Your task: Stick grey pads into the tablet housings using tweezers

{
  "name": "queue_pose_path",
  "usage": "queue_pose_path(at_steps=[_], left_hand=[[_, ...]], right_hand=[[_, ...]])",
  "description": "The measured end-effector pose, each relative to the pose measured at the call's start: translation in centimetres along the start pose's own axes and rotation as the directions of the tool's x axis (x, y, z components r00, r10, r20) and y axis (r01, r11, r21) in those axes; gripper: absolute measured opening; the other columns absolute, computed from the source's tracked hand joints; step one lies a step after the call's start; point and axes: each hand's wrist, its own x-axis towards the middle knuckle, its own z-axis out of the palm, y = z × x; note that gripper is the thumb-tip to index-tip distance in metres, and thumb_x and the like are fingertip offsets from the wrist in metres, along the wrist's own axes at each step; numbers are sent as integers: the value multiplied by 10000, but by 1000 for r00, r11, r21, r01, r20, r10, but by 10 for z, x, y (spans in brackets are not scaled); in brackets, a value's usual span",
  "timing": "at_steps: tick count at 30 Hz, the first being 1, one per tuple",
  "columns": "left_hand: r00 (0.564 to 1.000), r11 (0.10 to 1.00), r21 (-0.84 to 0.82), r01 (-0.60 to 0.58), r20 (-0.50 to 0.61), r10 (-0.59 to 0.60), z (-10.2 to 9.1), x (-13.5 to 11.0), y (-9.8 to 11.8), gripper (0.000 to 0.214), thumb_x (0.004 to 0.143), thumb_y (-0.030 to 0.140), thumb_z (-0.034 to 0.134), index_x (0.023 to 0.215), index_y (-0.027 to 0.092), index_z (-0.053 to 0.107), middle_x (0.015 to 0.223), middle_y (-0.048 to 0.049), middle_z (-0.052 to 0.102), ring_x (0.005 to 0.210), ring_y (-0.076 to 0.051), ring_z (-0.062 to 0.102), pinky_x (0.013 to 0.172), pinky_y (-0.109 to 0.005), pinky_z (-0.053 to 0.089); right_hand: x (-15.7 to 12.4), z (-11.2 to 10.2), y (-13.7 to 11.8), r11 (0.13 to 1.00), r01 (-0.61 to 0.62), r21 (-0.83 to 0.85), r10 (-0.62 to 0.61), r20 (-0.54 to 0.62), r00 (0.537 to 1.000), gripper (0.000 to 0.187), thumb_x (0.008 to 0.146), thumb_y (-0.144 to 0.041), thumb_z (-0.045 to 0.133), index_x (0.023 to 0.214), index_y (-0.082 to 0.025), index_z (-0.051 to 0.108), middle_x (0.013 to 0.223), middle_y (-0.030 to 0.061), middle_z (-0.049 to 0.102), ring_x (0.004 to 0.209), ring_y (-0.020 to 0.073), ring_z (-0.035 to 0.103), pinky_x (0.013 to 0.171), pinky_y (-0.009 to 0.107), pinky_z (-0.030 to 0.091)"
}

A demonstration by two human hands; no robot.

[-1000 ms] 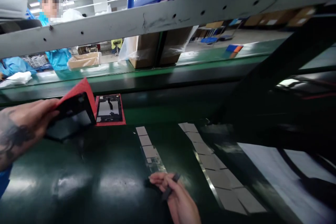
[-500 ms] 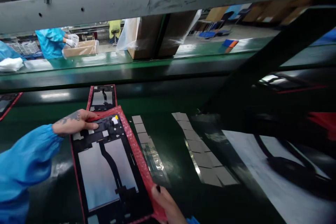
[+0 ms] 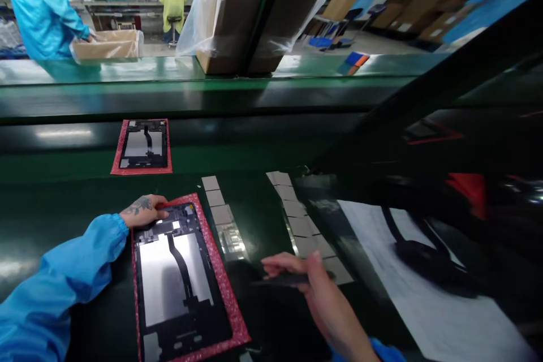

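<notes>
A black tablet frame [image 3: 180,280] lies flat on a red padded sheet [image 3: 220,288] on the dark green bench in front of me. My left hand [image 3: 142,212], in a blue sleeve, rests on the frame's far left corner with its fingers pressed down on it. My right hand [image 3: 314,288] hovers to the right of the sheet and pinches a thin dark tool [image 3: 282,279] held level. Two strips of grey adhesive pads [image 3: 223,218] run along the bench between the sheet and my right hand.
A second tablet frame on a red sheet [image 3: 142,147] lies farther back on the belt. White paper [image 3: 428,288] covers the bench at right. A cardboard box in plastic [image 3: 254,17] stands beyond, and a person in a blue coat [image 3: 40,5] works at back left.
The frame on its red sheet went from lifted in my left hand to lying flat before me. My right hand left the sheet's edge and moved right with the tool.
</notes>
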Motion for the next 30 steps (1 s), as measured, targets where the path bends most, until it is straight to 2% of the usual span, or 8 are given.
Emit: queue_pose_path(at_steps=[3,5,8,11,16,20,23,30], left_hand=[[963,979,193,-58,-247,105,13,-19,11,334,824,219,510,1132,124,601,1145,-145,565,1152,-338,473,1014,-529,345],[913,952,286,-110,-349,211,31,-31,20,358,869,191,459,1207,128,559,1281,-150,477,1270,-330,346,1096,-542,227],[795,793,506,-341,-295,530,69,-35,32,314,924,276,463,1197,171,576,1321,-108,477,1277,-300,353,1101,-519,257],[681,561,679,-474,-121,722,104,-24,40,445,931,527,455,1227,217,576,1382,-73,455,1298,-344,338,1072,-618,222],[739,564,687,-459,-58,672,122,-2,36,630,895,698,325,1307,272,539,1416,-34,430,1332,-386,277,1074,-638,143],[704,571,693,-440,-128,698,124,3,29,596,882,704,362,1263,302,583,1389,-14,466,1321,-347,310,1118,-559,33],[680,560,702,-440,-147,718,129,5,28,601,865,715,388,1258,307,589,1384,-16,472,1321,-335,311,1124,-525,-28],[691,579,682,-446,-148,707,135,5,28,603,867,715,384,1253,301,589,1389,-25,464,1338,-342,286,1122,-545,-6]], right_hand=[[39,5,-2,983,-59,175,57,16,998,790,642,-897,453,713,-157,718,496,44,551,418,129,489,376,225,428],[64,15,3,939,-73,337,86,-25,996,683,580,-824,632,742,-164,705,556,37,586,483,129,530,396,201,453],[89,26,14,904,-25,427,55,-57,997,524,524,-555,861,861,-180,718,706,20,632,647,133,590,557,205,545],[92,28,24,939,50,340,-40,-36,999,439,609,-458,850,936,-192,726,744,10,629,697,136,593,625,229,566],[84,24,28,965,192,179,-181,-71,981,405,683,-484,792,960,-197,723,1033,62,668,915,211,644,850,346,552],[84,28,30,983,114,146,-95,-126,987,518,620,-554,802,922,-156,667,792,61,697,736,228,689,744,379,581],[84,34,32,980,171,104,-145,-223,964,517,590,-574,806,838,-166,608,707,36,678,674,223,691,689,351,588],[82,38,31,985,155,72,-138,-197,971,511,595,-582,802,801,-170,583,697,35,676,666,225,694,677,343,593]])
